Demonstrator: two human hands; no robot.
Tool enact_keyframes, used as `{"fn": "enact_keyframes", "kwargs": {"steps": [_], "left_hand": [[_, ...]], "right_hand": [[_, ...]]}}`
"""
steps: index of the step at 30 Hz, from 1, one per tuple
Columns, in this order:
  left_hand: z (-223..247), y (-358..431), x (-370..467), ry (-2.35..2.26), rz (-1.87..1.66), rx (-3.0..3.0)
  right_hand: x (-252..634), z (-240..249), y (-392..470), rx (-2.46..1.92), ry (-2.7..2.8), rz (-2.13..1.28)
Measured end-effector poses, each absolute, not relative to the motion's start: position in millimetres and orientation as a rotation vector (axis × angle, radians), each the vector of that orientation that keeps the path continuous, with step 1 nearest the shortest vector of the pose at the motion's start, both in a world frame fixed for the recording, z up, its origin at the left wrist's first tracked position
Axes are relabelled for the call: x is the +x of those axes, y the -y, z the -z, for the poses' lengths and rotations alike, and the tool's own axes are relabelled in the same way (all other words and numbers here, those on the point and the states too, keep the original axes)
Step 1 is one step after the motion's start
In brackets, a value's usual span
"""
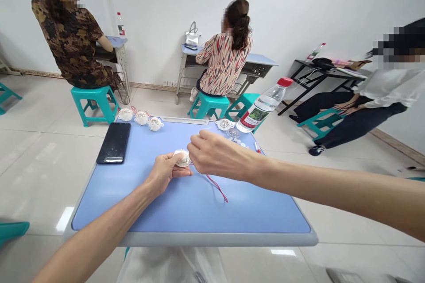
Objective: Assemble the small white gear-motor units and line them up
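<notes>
My left hand (pixel 166 170) is closed on a small white round plastic piece (pixel 181 159), its thumb on top and fingers underneath, above the blue desk (pixel 159 212). Close against the right side of that piece, my right hand (pixel 214 152) is curled shut. Its fingertips are turned away, so whatever they pinch is hidden. A looped red cord (pixel 217 188) trails from beneath my right hand over the desktop. Several similar white round pieces with red cords (pixel 141 118) lie along the desk's far left edge.
A black phone (pixel 113 143) lies at the desk's left. At the far right stand a water bottle (pixel 262 108), another white round piece (pixel 225 124) and small clear parts (pixel 233 133). Beyond, people sit on green stools (pixel 209 105) near other desks (pixel 262 59).
</notes>
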State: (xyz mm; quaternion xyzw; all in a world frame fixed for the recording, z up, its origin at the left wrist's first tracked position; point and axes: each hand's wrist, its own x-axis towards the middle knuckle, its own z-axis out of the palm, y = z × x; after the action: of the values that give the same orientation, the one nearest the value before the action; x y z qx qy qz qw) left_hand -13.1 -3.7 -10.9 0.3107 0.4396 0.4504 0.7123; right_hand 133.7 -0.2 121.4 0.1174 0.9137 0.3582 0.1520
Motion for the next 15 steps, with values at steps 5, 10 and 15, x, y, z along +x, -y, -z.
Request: {"fn": "enact_keyframes", "kwargs": {"steps": [5,10,15], "left_hand": [[12,3,-13,-0.981,-1.011,0.681],[11,4,-13,-0.983,-1.02,0.672],[11,4,-13,-0.97,-1.023,0.665]], "right_hand": [[139,-116,-9,0.229,-2.675,-0.983],[130,-119,-6,0.361,-2.619,-0.775],[118,-121,-7,0.5,-2.632,-0.631]]}}
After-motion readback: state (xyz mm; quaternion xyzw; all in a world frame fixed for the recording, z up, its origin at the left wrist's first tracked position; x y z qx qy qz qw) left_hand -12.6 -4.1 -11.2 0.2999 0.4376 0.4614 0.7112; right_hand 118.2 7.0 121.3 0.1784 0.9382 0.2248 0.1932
